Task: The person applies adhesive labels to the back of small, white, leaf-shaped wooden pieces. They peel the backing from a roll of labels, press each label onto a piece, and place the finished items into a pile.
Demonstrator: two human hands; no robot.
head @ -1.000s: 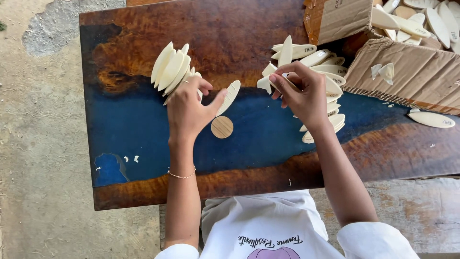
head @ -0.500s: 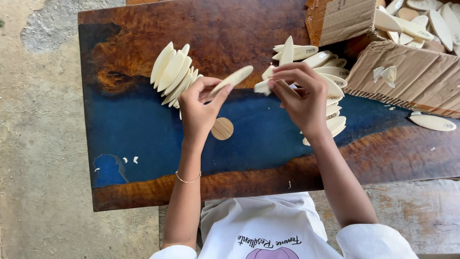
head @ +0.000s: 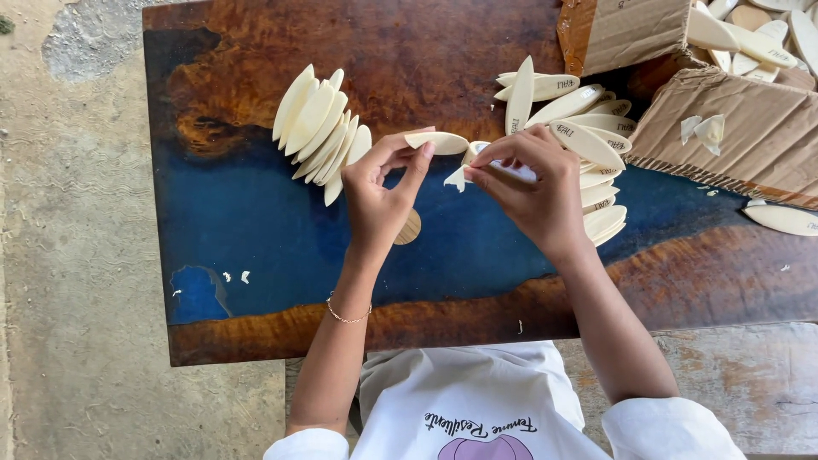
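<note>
The fingers (head: 407,153) of the left hand (head: 381,198) are pinched on one end of a pale oval wooden piece (head: 439,140), which is held just above the surface (head: 239,213), a slab of brown burl wood with a wide blue band running across it. To the left of that hand, a fanned row of finished ovals (head: 319,132) leans in overlapping order on the surface, their faces plain and cream-coloured, just beside the thumb. A thin bracelet (head: 348,317) circles the left wrist, and a small round wooden disc (head: 410,228) lies on the blue band, partly hidden under the hand.

Between the two hands, a small pale torn scrap (head: 456,178) hangs near the fingertips. The right hand (head: 537,192) has its fingers closed together on something pale close to the oval; what exactly they grip cannot be told. Behind and to the right of this hand lies a loose heap of ovals (head: 588,128), several carrying a small dark printed mark near one end, one standing on edge.

Farther right, an open brown cardboard box (head: 741,136) rests at the corner of the surface, its corrugated flaps folded outward, with more ovals inside. A single oval (head: 784,219) lies alone just below the box. Pale chips (head: 234,277) dot the blue area at lower left.
</note>
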